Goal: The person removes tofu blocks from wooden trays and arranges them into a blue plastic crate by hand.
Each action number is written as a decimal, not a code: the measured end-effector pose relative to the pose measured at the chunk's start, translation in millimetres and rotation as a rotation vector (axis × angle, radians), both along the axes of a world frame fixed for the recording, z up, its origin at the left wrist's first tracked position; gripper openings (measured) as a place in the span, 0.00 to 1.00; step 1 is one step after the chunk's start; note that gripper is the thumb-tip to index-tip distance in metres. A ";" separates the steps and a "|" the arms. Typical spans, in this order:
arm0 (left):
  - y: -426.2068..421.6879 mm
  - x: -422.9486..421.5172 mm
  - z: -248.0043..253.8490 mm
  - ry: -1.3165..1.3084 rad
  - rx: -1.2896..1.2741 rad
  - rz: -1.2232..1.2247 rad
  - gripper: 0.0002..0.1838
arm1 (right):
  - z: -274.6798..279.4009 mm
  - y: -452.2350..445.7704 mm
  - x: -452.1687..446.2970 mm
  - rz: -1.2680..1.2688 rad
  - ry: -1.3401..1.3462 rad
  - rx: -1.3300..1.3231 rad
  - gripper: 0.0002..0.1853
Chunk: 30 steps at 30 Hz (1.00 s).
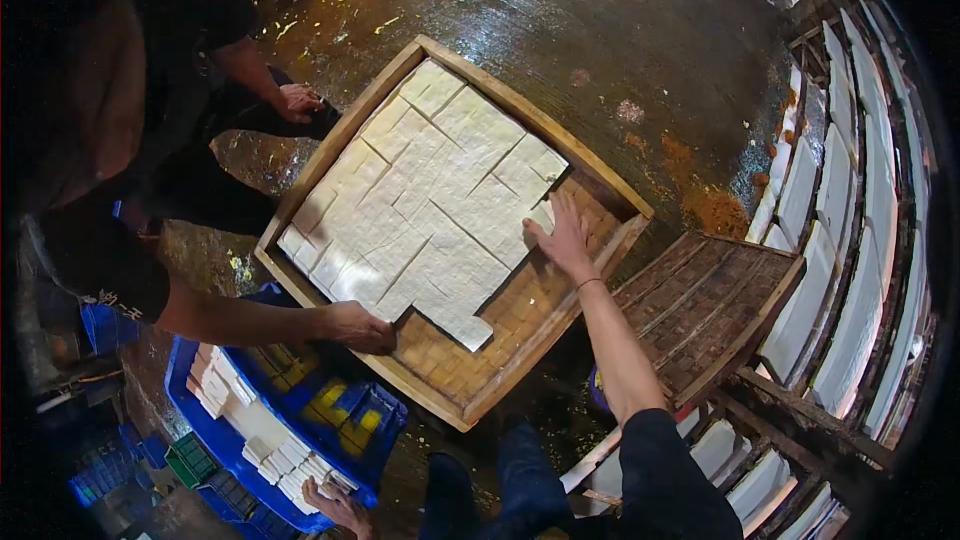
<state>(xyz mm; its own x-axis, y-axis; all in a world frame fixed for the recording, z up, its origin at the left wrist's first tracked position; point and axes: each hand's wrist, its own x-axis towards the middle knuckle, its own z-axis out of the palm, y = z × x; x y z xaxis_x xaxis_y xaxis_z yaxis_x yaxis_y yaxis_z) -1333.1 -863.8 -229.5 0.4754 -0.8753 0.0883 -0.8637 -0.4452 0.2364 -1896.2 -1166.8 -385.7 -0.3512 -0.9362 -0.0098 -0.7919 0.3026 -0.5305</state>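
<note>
A large white tofu slab (440, 190), scored with cut lines, lies in a square wooden tray (355, 125) with a woven bottom. My right hand (568, 235) is at the slab's right edge, thumb and fingers around a small tofu piece (544, 214). Down at the lower left, my left hand (340, 508) rests its spread fingertips on cut tofu blocks (285, 460) in a blue plastic crate (205, 423). Part of that hand is cut off by the frame's bottom edge. A co-worker's hand (360, 328) grips the tray's near left rim.
The co-worker stands at left, the other hand (298, 102) beside the tray's far left side. A woven wooden tray (700, 305) lies tilted at right, next to racks of long white slabs (835, 180). Several crates stand lower left. The floor (560, 20) is wet, with scraps.
</note>
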 end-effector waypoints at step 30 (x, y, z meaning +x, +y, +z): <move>-13.0 -30.5 21.4 0.096 -0.050 0.098 0.28 | 19.0 28.6 57.7 0.170 -0.125 0.258 0.46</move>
<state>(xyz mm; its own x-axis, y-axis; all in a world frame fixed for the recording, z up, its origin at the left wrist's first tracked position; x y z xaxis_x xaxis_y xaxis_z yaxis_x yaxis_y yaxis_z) -1363.6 -876.9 -208.1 0.5670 -0.8198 0.0805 -0.7889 -0.5123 0.3394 -1838.5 -1138.2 -366.7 -0.1710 -0.9425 -0.2872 -0.7761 0.3084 -0.5500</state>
